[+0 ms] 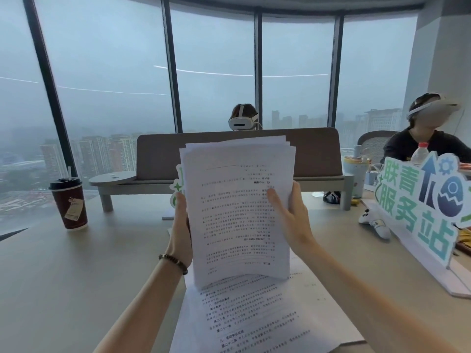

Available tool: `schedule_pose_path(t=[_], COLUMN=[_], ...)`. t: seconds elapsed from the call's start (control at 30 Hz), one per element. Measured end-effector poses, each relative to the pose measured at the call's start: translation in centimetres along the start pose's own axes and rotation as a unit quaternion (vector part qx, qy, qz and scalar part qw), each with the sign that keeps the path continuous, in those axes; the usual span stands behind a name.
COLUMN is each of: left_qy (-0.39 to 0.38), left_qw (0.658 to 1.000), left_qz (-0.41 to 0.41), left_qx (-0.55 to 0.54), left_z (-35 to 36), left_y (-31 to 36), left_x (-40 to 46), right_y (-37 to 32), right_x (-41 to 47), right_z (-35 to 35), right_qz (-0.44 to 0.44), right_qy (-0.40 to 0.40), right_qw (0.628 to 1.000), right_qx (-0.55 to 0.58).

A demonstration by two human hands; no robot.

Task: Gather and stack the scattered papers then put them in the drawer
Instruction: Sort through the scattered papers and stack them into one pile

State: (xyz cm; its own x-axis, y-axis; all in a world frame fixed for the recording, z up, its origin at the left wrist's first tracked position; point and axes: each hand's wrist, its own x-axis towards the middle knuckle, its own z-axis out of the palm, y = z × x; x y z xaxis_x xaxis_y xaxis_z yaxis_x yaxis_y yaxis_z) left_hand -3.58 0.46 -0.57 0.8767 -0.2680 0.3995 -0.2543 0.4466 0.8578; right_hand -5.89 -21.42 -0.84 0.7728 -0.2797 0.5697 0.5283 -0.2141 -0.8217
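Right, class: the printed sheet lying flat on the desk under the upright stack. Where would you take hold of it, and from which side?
Probably the sheet's near edge, which seems to reach the desk edge, approached from the person's side. It lies flat, and the upright stack rests on its far part, held by the left hand and right hand, so lift the stack off first.

You hold a white paper stack (239, 207) with rows of black print. On your wrist is a dark brown bead bracelet (173, 260). The paper cup (69, 203) is dark red with black lid; the cardboard sign (420, 200) shows green letters.
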Motion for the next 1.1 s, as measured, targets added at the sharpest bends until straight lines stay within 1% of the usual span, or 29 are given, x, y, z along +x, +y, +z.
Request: schedule_pose_path(t=[0.17,0.27,0.33,0.4,0.47,0.53,0.6,0.67,0.73,0.9,0.97,1.1], left_qy=[0.025,0.049,0.05,0.062,0.104,0.145,0.168,0.202,0.24,0.266,0.268,0.261], left_qw=[1.0,0.997,0.996,0.992,0.978,0.962,0.953,0.949,0.943,0.935,0.929,0.924], left_qz=[0.004,0.01,0.019,0.041,0.087,0.133,0.149,0.135,0.101,0.02,0.02,0.045], left_qx=[0.018,0.059,0.075,0.104,0.158,0.191,0.205,0.203,0.206,0.235,0.254,0.277], left_z=[0.2,0.1,-0.2,-0.4,-0.2,0.2,-0.3,-0.8,-0.6,-0.7,-0.8,-0.6], left_y=[0.1,0.1,-0.3,-1.1,-1.8,-2.4,-3.2,-3.7,-3.6,-2.8,-2.8,-3.2], left_x=[0.0,0.1,0.0,-0.2,-0.6,-1.0,-0.8,-0.1,0.4,2.1,2.5,2.3], right_y=[-1.2,-0.2,1.0,2.1,2.7,2.7,2.7,2.8,2.9,2.8,2.6,2.4], right_x=[0.8,0.2,-0.5,-1.1,-1.4,-1.4,-1.4,-1.4,-1.5,-1.8,-1.8,-1.5], right_z=[0.1,0.2,0.3,0.2,0.2,0.3,0.5,0.8,1.0,1.1,1.1,1.3], right_qz=[0.005,0.026,0.047,0.061,0.071,0.075,0.073,0.067,0.064,0.051,0.048,0.042], right_qy=[-0.001,0.011,0.004,-0.006,-0.01,-0.003,0.01,0.022,0.03,0.028,0.025,0.038], right_qw=[1.0,0.999,0.998,0.998,0.997,0.997,0.997,0.997,0.996,0.997,0.997,0.996], right_qx=[0.031,0.045,0.035,0.014,-0.001,-0.015,-0.026,-0.039,-0.054,-0.06,-0.055,-0.07])
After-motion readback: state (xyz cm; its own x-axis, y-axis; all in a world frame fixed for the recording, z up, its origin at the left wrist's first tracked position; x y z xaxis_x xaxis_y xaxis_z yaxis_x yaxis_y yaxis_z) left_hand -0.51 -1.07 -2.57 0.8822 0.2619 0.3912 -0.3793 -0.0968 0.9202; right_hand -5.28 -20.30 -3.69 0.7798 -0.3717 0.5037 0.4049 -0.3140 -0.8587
